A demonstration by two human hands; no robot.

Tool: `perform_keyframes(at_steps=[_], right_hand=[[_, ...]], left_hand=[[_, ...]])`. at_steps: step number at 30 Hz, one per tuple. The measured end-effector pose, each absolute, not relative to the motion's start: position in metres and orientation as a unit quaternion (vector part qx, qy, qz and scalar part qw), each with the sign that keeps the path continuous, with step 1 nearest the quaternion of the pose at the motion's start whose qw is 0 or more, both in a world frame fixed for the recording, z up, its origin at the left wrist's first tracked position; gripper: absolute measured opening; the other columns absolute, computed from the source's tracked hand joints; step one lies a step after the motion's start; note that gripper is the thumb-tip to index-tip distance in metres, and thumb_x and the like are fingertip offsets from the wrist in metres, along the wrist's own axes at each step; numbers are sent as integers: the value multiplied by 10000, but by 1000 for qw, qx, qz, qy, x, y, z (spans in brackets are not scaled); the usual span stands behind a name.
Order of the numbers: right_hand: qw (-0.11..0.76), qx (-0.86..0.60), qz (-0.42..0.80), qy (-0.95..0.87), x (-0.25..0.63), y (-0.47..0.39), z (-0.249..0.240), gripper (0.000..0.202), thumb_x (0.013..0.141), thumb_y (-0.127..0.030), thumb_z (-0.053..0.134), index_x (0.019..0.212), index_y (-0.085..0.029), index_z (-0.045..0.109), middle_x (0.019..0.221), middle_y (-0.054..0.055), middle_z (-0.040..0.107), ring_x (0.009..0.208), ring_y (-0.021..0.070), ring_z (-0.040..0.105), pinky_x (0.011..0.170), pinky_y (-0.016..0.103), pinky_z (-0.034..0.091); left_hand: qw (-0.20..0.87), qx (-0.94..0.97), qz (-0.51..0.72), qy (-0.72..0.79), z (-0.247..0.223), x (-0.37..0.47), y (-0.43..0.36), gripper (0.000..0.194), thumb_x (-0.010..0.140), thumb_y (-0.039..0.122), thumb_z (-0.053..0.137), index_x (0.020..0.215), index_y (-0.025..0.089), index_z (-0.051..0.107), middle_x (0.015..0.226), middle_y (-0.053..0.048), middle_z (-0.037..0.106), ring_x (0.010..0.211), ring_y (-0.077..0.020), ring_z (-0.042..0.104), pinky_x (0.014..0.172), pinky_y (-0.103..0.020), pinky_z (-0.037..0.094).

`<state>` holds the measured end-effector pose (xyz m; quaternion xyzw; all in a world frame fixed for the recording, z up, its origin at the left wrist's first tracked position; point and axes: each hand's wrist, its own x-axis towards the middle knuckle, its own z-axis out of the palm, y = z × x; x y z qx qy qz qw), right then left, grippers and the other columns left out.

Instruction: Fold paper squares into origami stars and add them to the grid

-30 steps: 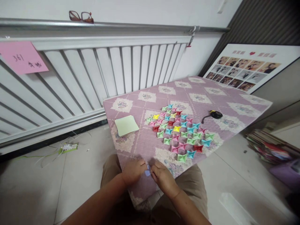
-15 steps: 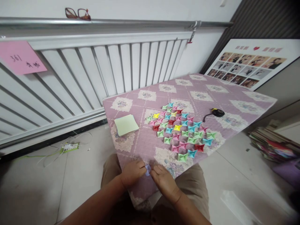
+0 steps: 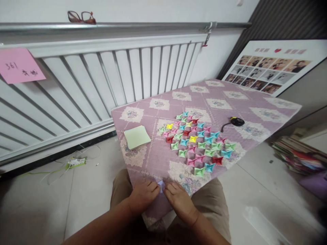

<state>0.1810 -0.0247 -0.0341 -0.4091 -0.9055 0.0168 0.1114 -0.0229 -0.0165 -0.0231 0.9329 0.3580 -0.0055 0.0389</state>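
Between my hands, near the table's front corner, is a small folded lavender paper [image 3: 161, 186]. My left hand [image 3: 144, 194] has its fingers curled and pressed on the paper's left side. Opposite it, the fingers of my right hand [image 3: 178, 199] press together on the right side. Both hands rest low over the tablecloth, and the fingers cover much of the paper. Beyond them stand rows of small folded paper shapes [image 3: 193, 139] in green, blue, pink, red and yellow. A stack of pale yellow-green paper sheets [image 3: 137, 137] lies to the left.
The table wears a purple floral cloth [image 3: 158, 158]. A black object with a strap [image 3: 237, 121] lies at its right. Behind runs a white radiator [image 3: 122, 73] under a pipe holding glasses [image 3: 81, 17]. A power strip [image 3: 76, 162] is on the floor at left.
My left hand has shifted slightly down and flattened a little on the paper. The right hand stays nearly in place, and the view has tilted slightly.
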Motion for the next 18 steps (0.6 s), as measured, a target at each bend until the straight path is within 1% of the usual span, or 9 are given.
perform_keyframes(at_steps=[2,4,8,11,14,18], right_hand=[[112,-408,18,-906,182,-25,-34,73,842,-145,624,886,-203,632,829,6,645,800,182,554,728,309,431],[121,-410,19,-904,184,-28,-36,141,844,-137,616,964,-210,633,876,11,660,839,188,568,764,314,443],[168,-430,8,-887,185,-40,-46,288,878,-135,537,1148,-220,589,1052,54,663,971,210,578,905,378,421],[188,-456,-10,-870,184,-50,-55,300,894,-168,493,1180,-210,576,1086,77,659,1020,229,573,943,417,391],[189,-488,-9,-852,182,-57,-60,313,884,-204,513,1192,-210,568,1089,74,664,1039,241,567,958,429,359],[183,-511,10,-840,182,-61,-59,373,852,-241,559,1224,-263,545,1150,54,653,1094,252,542,987,441,303]], left_hand=[[28,936,0,351,-21,-23,-20,288,983,230,365,1250,197,466,1015,-72,594,861,-210,534,683,-331,419],[22,935,-4,353,-19,-23,-24,314,979,236,373,1283,194,440,1052,-85,587,876,-216,533,691,-336,418],[29,926,-6,377,-21,-21,-30,374,956,252,425,1324,188,410,1126,-108,565,925,-230,526,726,-350,412],[38,922,6,385,-24,-21,-33,393,959,266,415,1345,196,399,1204,-116,536,999,-239,510,794,-365,401],[50,922,10,383,-27,-23,-34,397,966,279,394,1352,188,399,1206,-107,543,1035,-243,498,856,-380,385],[65,919,-2,388,-31,-25,-34,411,973,277,370,1376,199,381,1223,-107,543,1067,-236,484,886,-379,375]])
